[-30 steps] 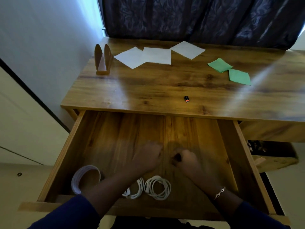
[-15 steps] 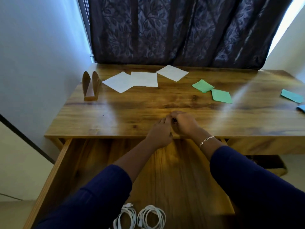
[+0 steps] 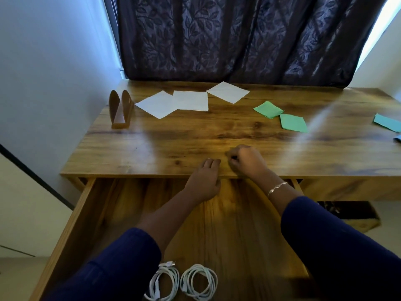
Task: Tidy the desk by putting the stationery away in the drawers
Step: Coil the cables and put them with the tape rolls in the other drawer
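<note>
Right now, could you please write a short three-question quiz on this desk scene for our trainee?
1. True or false: the drawer is pulled open.
2. How many white paper sheets lie on the desk?
3. Where are the coiled white cables? A) on the desk B) in the drawer C) on the floor

Key: 1 true; 2 three; 3 B.

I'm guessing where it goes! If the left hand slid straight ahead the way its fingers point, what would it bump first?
Probably the rightmost white paper. The left hand points away across bare desk, so only wood lies before that sheet, though the angle is hard to judge.
</note>
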